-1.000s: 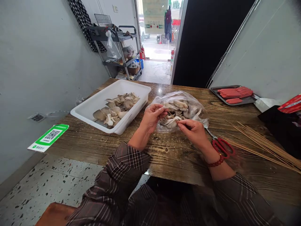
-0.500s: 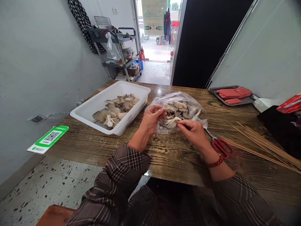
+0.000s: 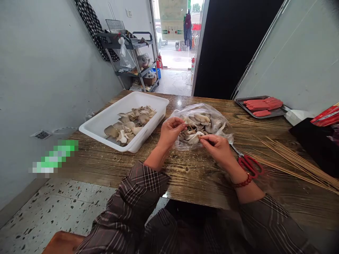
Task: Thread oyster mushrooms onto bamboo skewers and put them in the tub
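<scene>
Brown wood, with strong grain, made the tabletop (image 3: pixel 185 181) on which we worked. On its left part, near the far edge, stood a white plastic tub (image 3: pixel 149 135), with grey mushrooms (image 3: pixel 129 128) lying inside it. Between the tub and the scissors, we saw a clear plastic bag (image 3: pixel 198 107), spread open and filled with more mushrooms (image 3: pixel 202 119). At the far right a dark tray (image 3: pixel 279 113) carried red sausages (image 3: pixel 261 104), and nearer to us a fan of long wooden skewers (image 3: pixel 299 162) lay slantwise.

Both our hands were above the near side of the bag. Our left hand (image 3: pixel 171 132) was folded, thumb and forefinger pressed together; it appeared to pinch a thin stick (image 3: pixel 192 129). Our right hand (image 3: pixel 218 146) was also almost closed, and its fingertips gripped the edge of a pale mushroom piece (image 3: pixel 194 138).

The important relation was this one: the piece lay to the right of the left fingertips and a little nearer to us, directly against the right fingertips. The stick's long axis seemed to slope from the left hand toward the right one; its tip we could not tell.

Red-handled scissors (image 3: pixel 243 157) rested just beside the right wrist.
</scene>
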`<state>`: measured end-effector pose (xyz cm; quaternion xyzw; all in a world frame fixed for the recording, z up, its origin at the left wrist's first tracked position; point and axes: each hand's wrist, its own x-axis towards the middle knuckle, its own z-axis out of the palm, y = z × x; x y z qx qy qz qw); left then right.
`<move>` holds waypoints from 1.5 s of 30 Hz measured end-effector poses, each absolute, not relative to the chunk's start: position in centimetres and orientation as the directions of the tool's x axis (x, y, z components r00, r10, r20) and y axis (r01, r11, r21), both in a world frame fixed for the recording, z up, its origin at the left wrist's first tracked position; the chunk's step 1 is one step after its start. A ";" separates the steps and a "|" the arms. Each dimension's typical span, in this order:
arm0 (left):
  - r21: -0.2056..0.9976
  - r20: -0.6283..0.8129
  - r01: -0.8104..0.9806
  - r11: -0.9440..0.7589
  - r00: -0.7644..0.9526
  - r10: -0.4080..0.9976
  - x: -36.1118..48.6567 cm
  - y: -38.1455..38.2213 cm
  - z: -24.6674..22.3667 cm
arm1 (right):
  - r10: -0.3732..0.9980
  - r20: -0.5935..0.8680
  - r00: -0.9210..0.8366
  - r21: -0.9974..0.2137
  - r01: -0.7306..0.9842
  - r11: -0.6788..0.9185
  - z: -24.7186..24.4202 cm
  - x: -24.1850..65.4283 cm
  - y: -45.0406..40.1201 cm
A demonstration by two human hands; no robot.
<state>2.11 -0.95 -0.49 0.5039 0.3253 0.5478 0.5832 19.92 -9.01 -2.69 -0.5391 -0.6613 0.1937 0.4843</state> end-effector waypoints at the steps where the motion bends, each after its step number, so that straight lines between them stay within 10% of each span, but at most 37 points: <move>1: 0.945 0.173 -0.309 -0.107 0.195 0.966 2.1 -0.9 -0.5 | 0.900 0.433 0.045 -0.777 0.526 0.347 -2.7 20.0 -9.0; 28: 0.932 0.111 -0.361 0.016 0.328 0.938 2.8 -1.7 -0.8 | 0.868 0.490 0.084 -0.764 0.521 0.381 -3.0 19.8 -8.9; 45: 0.939 0.010 -0.307 0.157 0.479 0.878 3.6 -2.1 -1.8 | 0.779 0.626 0.023 -0.544 0.729 0.415 -3.1 18.9 -9.5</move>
